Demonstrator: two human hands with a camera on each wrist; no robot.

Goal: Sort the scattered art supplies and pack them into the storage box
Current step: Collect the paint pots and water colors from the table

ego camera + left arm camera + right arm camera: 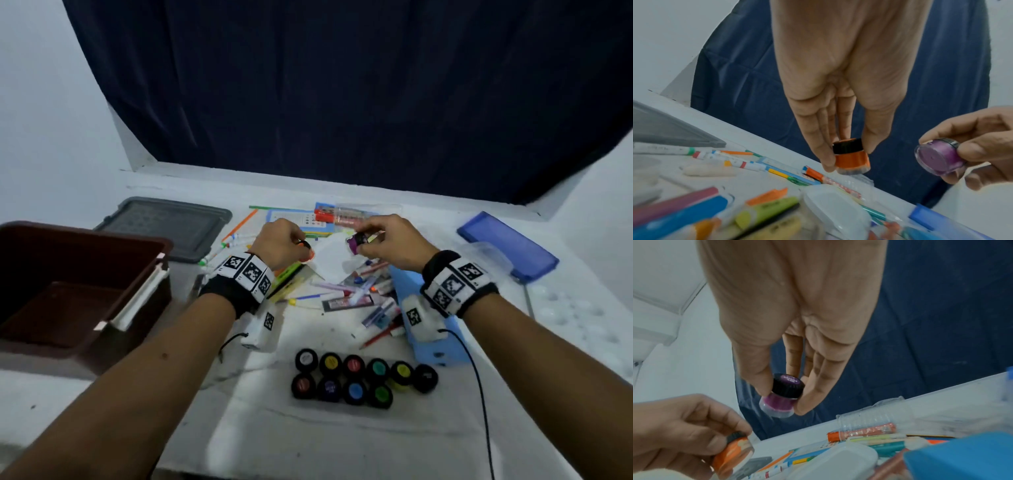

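Left grip (838,104) pinching orange paint pot (852,156), right grip (797,331) (likewise) purple pot (782,397)

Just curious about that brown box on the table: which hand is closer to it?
Left. The left hand holds an orange jar just right of the box; the right hand is farther right, holding a purple jar.

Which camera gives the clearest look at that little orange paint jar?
The left wrist view: the orange paint jar sits centred, black cap and clear base visible, pinched by the left hand. The right wrist view shows it blurred at the edge; the head view mostly hides it.
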